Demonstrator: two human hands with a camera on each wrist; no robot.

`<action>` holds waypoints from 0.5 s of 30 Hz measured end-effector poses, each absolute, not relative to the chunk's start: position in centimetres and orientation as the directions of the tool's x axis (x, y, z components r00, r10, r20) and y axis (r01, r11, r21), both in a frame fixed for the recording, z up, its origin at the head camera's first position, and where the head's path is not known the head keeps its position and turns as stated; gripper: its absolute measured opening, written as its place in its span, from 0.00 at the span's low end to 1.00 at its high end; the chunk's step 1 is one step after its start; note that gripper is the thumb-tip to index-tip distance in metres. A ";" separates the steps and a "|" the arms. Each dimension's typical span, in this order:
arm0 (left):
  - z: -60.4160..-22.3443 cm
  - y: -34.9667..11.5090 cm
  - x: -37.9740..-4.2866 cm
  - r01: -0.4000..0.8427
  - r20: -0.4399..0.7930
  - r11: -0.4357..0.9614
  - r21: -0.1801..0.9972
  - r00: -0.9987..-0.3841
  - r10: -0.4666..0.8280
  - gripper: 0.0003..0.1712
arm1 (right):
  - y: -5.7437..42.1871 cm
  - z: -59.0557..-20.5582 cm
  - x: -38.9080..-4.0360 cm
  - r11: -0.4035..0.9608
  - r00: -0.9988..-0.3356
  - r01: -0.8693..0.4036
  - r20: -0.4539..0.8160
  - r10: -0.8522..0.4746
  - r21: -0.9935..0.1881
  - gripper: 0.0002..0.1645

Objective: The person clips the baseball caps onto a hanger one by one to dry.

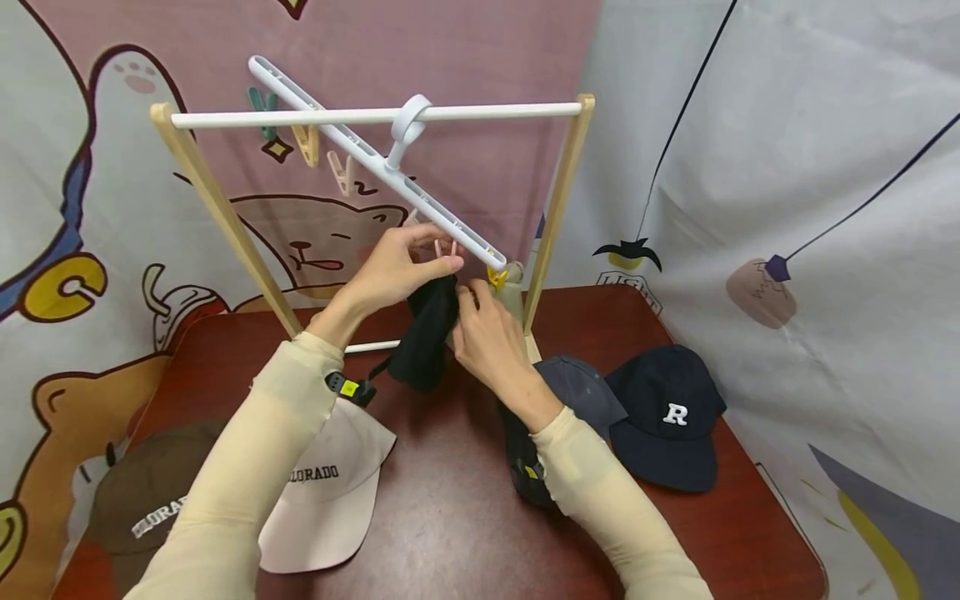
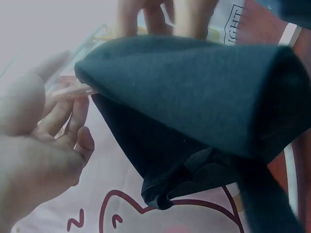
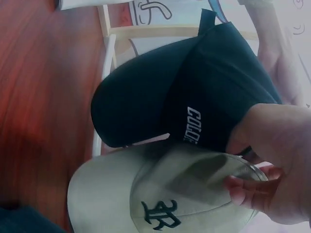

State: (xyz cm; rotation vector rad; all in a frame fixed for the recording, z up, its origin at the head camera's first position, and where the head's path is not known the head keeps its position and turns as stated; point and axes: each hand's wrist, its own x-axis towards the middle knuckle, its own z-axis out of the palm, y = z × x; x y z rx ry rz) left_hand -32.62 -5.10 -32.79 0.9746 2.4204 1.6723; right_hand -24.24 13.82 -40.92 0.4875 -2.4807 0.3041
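Note:
A white clip hanger [image 1: 360, 154] hangs tilted from the white rod [image 1: 480, 112] of a wooden rack. My left hand [image 1: 405, 267] pinches a pink clip [image 1: 447, 247] on the hanger's lower end; the left wrist view shows the same pink clip [image 2: 73, 91] between its fingers [image 2: 63, 114]. My right hand [image 1: 487, 333] grips a black cap [image 1: 427, 333] and holds it up at that clip. Seen from the right wrist, the black cap [image 3: 160, 107] bears white letters. A beige cap [image 3: 146, 199] hangs beside it under a yellow clip [image 1: 497, 277].
On the red-brown table [image 1: 450, 517] lie a brown cap [image 1: 150, 492], a pale pink cap [image 1: 330, 500], a grey cap [image 1: 581, 387], a navy cap with an R [image 1: 667, 417] and a black cap [image 1: 525, 467] under my right forearm. Printed cloth hangs behind.

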 end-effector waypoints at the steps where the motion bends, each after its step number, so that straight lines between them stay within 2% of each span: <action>1: -32.7 -4.9 -32.5 0.486 0.320 0.235 0.842 -0.800 0.507 0.17 | 14.0 -40.9 -24.2 0.914 -0.767 -0.397 0.579 -0.277 -0.089 0.23; 9: -32.5 -4.0 -32.5 0.501 0.340 0.242 0.831 -0.801 0.492 0.14 | 16.6 -40.4 -23.6 0.911 -0.754 -0.409 0.584 -0.301 -0.059 0.11; 15: -32.3 -3.7 -32.6 0.479 0.313 0.244 0.843 -0.806 0.502 0.14 | 19.0 -39.6 -23.7 0.883 -0.726 -0.469 0.564 -0.394 0.012 0.15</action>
